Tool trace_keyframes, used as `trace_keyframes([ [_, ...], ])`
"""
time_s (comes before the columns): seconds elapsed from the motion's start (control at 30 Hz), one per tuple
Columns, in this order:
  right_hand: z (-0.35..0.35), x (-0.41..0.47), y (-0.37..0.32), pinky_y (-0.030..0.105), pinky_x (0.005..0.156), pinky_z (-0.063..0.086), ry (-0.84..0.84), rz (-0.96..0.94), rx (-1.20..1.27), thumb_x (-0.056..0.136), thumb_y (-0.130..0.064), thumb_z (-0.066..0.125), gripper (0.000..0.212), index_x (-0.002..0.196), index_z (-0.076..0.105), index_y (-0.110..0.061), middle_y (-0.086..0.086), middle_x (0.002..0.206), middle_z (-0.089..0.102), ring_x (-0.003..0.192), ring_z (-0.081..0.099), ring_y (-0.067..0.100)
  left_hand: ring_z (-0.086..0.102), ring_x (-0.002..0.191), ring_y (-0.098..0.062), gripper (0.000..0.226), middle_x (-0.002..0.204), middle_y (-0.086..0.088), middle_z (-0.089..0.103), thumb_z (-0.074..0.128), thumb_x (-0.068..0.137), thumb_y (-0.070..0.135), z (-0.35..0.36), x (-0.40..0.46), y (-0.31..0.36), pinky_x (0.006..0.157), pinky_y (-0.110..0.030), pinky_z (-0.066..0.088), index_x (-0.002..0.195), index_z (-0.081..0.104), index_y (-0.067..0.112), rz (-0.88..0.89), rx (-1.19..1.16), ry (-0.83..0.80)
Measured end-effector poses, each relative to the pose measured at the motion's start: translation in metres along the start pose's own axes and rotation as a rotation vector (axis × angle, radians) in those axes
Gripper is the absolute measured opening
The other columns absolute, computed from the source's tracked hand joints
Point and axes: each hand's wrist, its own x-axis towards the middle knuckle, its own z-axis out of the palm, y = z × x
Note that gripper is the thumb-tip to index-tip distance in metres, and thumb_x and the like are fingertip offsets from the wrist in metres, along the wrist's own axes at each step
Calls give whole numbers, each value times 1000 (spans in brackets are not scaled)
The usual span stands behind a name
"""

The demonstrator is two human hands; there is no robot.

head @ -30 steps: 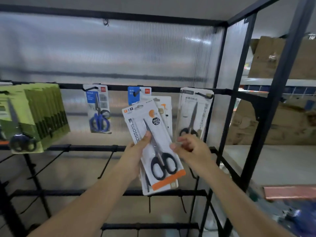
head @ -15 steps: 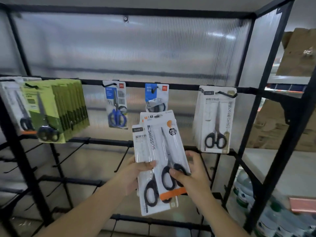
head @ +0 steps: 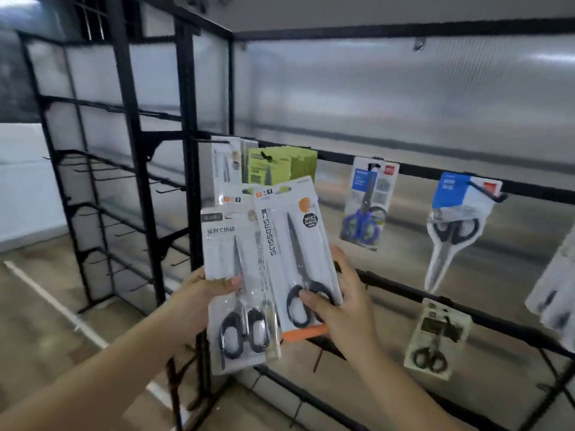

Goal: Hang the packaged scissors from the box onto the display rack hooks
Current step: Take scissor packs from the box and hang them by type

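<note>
Two hands hold packs of scissors in front of the black display rack [head: 186, 181]. The left hand [head: 199, 300] grips a white pack w/ black-handled scissors [head: 236, 287]; its thumb presses on the front and the other fingers are hidden behind, so can't tell how they lie. At least one more pack sits behind that one; its top edge peeks out above. The right hand [head: 342, 306] pinches the orange-bottom pack marked SCISSORS [head: 292, 244] at its lower right corner, thumb on the front over the black handles, fingers curled round the right edge. The two front packs overlap a bit in the middle and both stand nearly upright, tilted a little.

On the top rail of the rack, near its left post, hang a white pack [head: 225, 169] and a thick bunch of green packs [head: 280, 164], right behind the held ones. Further right on the same rail hang a blue-handled scissors pack [head: 367, 203] and a blue-top pack w/ grey scissors [head: 457, 225], w/ open room between them. On a lower rail hangs a small pack [head: 435, 340]. At the right edge, blurry white packs [head: 557, 300] show.

The rack section on the left has bare hooks [head: 102, 172] in rows, lots of free room there.
</note>
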Motion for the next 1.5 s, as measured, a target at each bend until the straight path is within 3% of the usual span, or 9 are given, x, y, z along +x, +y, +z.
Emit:
trace_keyframes([
  [0.1,60,35,-11,3,89,40,-37,-71,-14,78,-7,72,77,123,37,-58,-43,115,48,107,46,-22,68,95,-36,35,103,-17,71,69,68,4,-59,4,34,73,-43,56,103,70,8,60,32,125],
  [0.27,151,95,-28,-10,85,24,-5,-118,-79,81,-13,71,77,132,24,-47,-23,130,29,108,28,-28,70,89,-29,22,94,-11,74,68,65,11,-133,24,82,83,-46,49,85,75,13,133,92,224],
  [0.57,232,149,-17,-3,86,33,-56,-45,-312,92,-6,52,71,142,20,-44,-7,141,39,110,49,0,68,94,-35,34,103,-16,71,72,69,11,-221,79,114,76,-45,53,103,68,10,101,104,109],
  [0.8,254,133,-6,42,108,37,191,-94,-142,89,0,56,76,123,25,-60,-29,131,38,132,41,13,71,86,-31,36,98,-14,73,63,71,9,-242,107,116,63,-38,57,106,65,6,67,46,18],
  [1.13,256,126,-13,4,86,34,209,-40,-298,90,-8,57,72,133,14,-46,-24,114,51,104,52,-8,71,81,-29,36,97,-16,72,62,70,7,-238,119,117,57,-34,57,106,64,4,51,-13,-88],
  [1.27,253,126,-9,-8,62,18,271,-26,-230,89,-1,57,67,138,25,-34,-22,123,39,100,23,-33,71,82,-29,38,100,-17,71,63,70,7,-239,120,117,59,-34,57,108,64,3,51,-7,-88],
  [1.3,252,132,-9,-3,83,10,270,-13,-248,89,-2,57,66,141,26,-29,-6,123,33,95,24,-33,71,82,-29,37,99,-16,72,63,70,7,-239,120,118,59,-33,57,107,64,3,53,-7,-93],
  [1.37,249,151,-9,-6,69,36,252,52,-326,91,-4,56,67,145,23,-26,-14,99,47,78,44,-26,72,80,-27,32,95,-14,73,64,70,6,-237,120,119,58,-33,57,102,66,6,59,-11,-101],
  [1.5,238,180,-15,9,60,43,154,217,-532,93,-9,53,74,150,10,-29,7,135,45,82,51,3,72,77,-25,22,89,-10,74,63,70,5,-231,119,122,56,-31,56,86,76,13,82,-19,-125],
])
